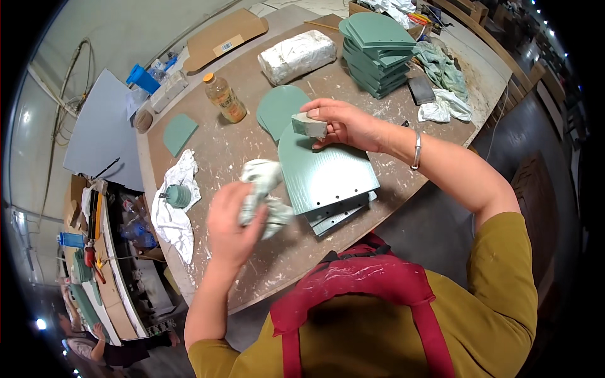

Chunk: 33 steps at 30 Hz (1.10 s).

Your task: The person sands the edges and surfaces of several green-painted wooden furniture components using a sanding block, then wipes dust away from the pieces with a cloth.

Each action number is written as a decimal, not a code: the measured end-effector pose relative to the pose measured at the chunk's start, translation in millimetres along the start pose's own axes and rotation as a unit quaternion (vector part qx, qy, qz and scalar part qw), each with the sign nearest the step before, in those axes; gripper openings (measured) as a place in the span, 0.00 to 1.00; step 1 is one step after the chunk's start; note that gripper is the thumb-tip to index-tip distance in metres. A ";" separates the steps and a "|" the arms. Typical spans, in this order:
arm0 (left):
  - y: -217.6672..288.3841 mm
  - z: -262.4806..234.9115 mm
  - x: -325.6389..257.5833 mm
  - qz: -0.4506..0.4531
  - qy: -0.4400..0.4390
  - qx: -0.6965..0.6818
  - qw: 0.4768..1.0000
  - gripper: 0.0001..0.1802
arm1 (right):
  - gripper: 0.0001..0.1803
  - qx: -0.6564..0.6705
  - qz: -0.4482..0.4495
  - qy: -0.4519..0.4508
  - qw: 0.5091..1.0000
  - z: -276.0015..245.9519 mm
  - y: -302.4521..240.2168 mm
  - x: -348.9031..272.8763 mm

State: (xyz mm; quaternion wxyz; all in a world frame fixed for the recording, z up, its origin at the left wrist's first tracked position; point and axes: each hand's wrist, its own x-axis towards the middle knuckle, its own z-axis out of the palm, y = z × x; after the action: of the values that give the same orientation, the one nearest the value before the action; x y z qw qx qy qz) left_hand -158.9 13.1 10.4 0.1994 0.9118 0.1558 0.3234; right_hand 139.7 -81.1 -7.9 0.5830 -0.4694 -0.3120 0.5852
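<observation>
The fingers of the right hand [343,123] pinch a grey block [310,126] over the green panel [328,176] near the front edge of the bench [265,274], those of the left hand [233,217] bunch a white cloth [274,211], and light, flat strokes would likely spare the glossy face.

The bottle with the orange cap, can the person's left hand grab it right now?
Probably yes, with a reach forward: nothing seems to stand between the left hand and the orange-capped bottle. But that hand holds a crumpled cloth, so it would likely need to put that down first.
</observation>
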 end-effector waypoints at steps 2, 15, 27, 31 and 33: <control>14.4 22.2 -2.7 0.111 -0.081 0.070 0.988 0.21 | 0.21 0.007 0.003 0.000 1.000 2.4 1.2 1.4; -20.0 41.6 -1.3 -0.071 -0.108 -0.020 0.991 0.14 | 0.18 0.046 -0.091 0.087 0.991 68.6 2.6 -41.3; -50.7 60.7 52.1 -0.076 -0.071 0.025 0.994 0.14 | 0.14 0.002 -0.058 -0.026 0.998 75.4 30.9 -64.2; -42.4 56.7 74.2 -0.025 -0.037 0.012 0.999 0.15 | 0.15 -0.039 -0.046 -0.028 0.998 75.1 30.7 -62.0; -27.9 73.4 66.3 0.049 -0.031 0.009 0.998 0.15 | 0.15 -0.043 -0.056 -0.029 0.997 76.4 32.5 -59.7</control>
State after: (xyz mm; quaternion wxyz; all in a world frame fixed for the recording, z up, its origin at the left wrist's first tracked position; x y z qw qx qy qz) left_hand -66.2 45.5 -19.8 0.1801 0.9297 0.1076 0.3029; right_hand 50.1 -129.5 1.4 0.5851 -0.4584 -0.3797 0.5508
